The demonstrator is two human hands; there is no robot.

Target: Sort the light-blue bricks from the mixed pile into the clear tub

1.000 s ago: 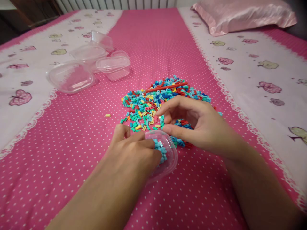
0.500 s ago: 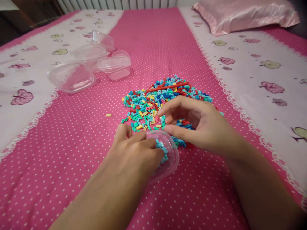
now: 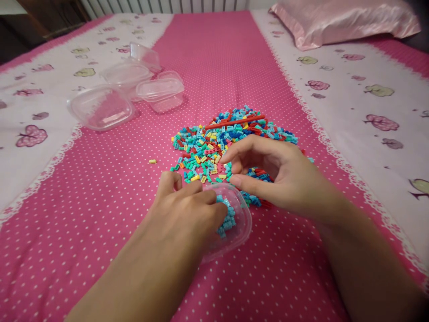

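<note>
1. Pink polka-dot bedding (image 3: 208, 49) is filling most of our view, with pale tree-printed bands running along both sides.
2. Near the middle, we are finding a clear tub (image 3: 247, 226), with a small heap of light-blue bricks (image 3: 228, 222) lying inside. Its left part is hiding under a hand, so we cannot be sure of its long axis.
3. The left hand (image 3: 192, 210) is resting over the tub with bent fingers; their tips are hiding from us, so we cannot tell whether it is pinching anything.
4. The right hand (image 3: 284, 174) is hovering at the tub's far right side, thumb and forefinger standing moderately apart; we are seeing nothing between them.
5. Just beyond the tub, a mixed brick pile (image 3: 197, 146) is spreading from side to side. The right hand is sitting nearer to it, with bricks showing ahead of its fingertips and through the gap behind them.
6. Across the pile, a red rod (image 3: 234, 122) is lying roughly left to right; one yellow brick (image 3: 153, 161) is lying alone, well to the left.
7. Farther left, clear containers (image 3: 110, 121) are sitting close together; a shiny pillow (image 3: 342, 22) is resting far right, and a slatted panel (image 3: 161, 6) is standing behind.
</note>
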